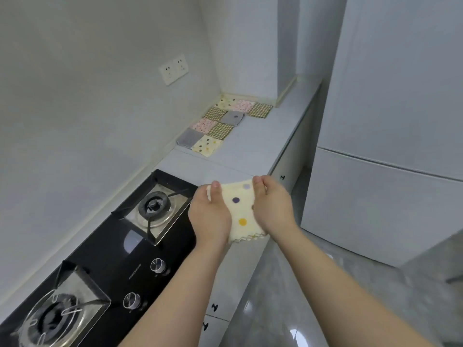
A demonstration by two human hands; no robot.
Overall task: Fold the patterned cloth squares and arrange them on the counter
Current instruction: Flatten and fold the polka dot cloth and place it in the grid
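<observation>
A cream cloth with purple and yellow dots (240, 211) is stretched between both hands above the counter's front edge, beside the stove. My left hand (209, 216) grips its left side, thumb on top near the upper corner. My right hand (271, 209) grips its right side the same way. Further back on the white counter (263, 141), several folded patterned squares (220, 122) lie edge to edge in rows: cream dotted, pink, green checked and grey ones, reaching into the corner by the wall.
A black two-burner gas stove (140, 246) with two knobs fills the near left of the counter. Wall sockets (173, 69) sit above the counter. A white fridge (390, 121) stands at the right, across a narrow strip of grey floor.
</observation>
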